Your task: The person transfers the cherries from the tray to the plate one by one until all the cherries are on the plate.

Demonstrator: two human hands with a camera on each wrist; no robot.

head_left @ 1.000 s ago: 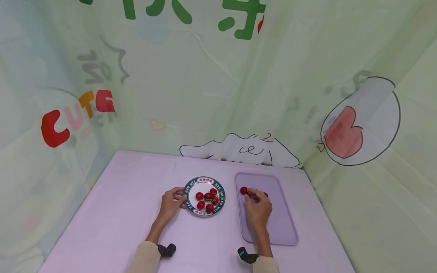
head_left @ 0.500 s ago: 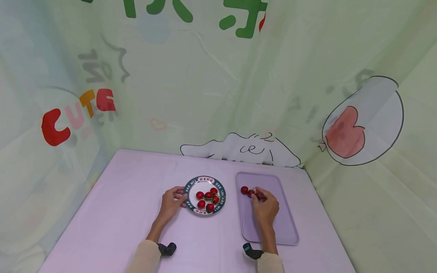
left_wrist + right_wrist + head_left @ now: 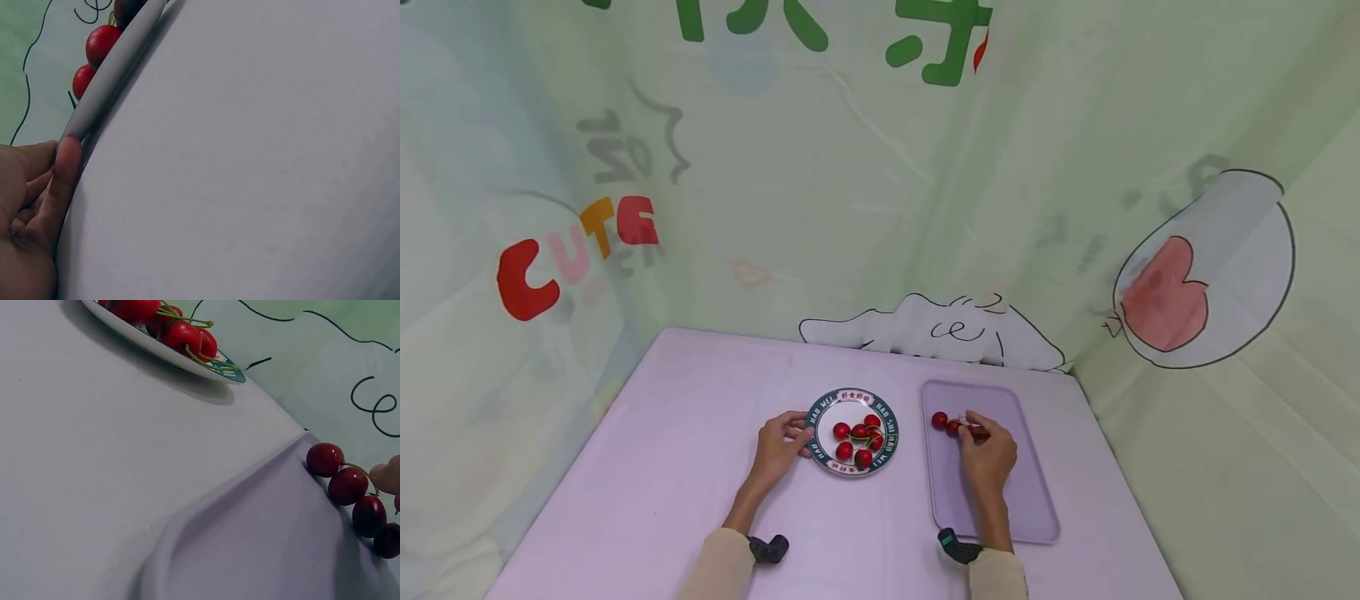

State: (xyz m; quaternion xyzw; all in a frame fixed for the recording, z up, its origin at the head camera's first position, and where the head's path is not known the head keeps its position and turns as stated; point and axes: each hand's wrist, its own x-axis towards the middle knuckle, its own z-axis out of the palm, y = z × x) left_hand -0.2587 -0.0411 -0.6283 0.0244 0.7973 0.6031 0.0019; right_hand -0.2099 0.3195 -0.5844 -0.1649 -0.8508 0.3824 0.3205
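At the left rim of a round plate (image 3: 891, 454) my left hand (image 3: 775, 447) pinches the edge between thumb and fingers. In the left wrist view the thumb and fingertips (image 3: 67, 159) meet at that rim. Several red cherries (image 3: 844, 451) with green stems lie on the plate. To the right, my right hand (image 3: 990, 458) is over a purple tray (image 3: 955, 492), its thumb and fingers curled at a row of dark red cherries (image 3: 939, 420). From the right wrist, a fingertip (image 3: 386, 478) shows beside the cherry stems; the grip itself is mostly cut off.
The table (image 3: 692, 392) has a pale pink cover. A printed cloth curtain (image 3: 850, 208) stands behind it and at both sides. A strip of tabletop (image 3: 910, 508) separates plate and tray.
My right hand has moved right along the tray, uncovering more cherries at the left of the row, and now stays near the right ones. My left hand keeps its hold on the plate.
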